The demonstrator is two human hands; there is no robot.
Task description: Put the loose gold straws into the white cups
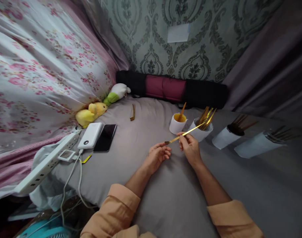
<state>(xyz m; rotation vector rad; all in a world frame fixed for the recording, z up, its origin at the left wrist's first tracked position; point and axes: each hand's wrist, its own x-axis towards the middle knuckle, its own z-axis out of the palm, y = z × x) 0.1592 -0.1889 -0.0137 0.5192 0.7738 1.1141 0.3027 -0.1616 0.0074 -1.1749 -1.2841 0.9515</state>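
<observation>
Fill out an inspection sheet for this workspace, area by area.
Surface: gray cloth, lightly wrinkled.
Job's things: golden stick with a dark end, in hand; four white containers, thin sticks standing in each.
Clutter: power bank beside a dark-screened phone; yellow plush toy.
Hands: right hand pinches the golden stick; left hand is at its dark end, firm grip unclear.
Cables: white cables run down past the left edge; power strip near them.
Surroundings: patterned wall, floral curtain, black-and-maroon roll along the back.
</observation>
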